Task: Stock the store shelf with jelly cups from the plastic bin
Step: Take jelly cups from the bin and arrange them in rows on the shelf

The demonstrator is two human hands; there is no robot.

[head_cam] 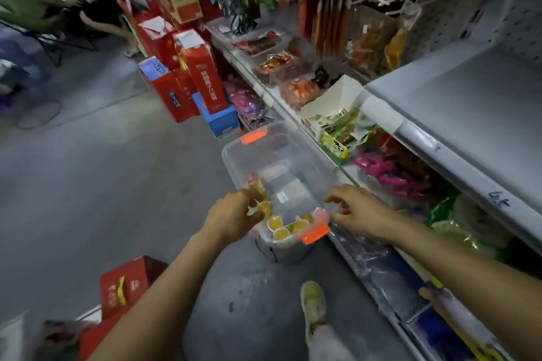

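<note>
left grip (234,214): curled round a small clutch of jelly cups (281,228) at the left wall of the plastic bin (226,155), near end.
right grip (356,214): fingers bent at the bin's near right rim; whether rim or cup is pinched cannot be told through the blur.
cups: gathered in the bin's near end, between the two grips, just right of the left grip and just left of the right.
nearer grip: the left is judged nearer the cups; the right is nearer the shelf (440,114), which stands to the bin's right.
bin axis: the long side is laid away from the person, along the shelf edge.
count: one bin, two orange latches (253,136), two grips; about four loose cups are made out, those in the left grip uncounted.
</note>
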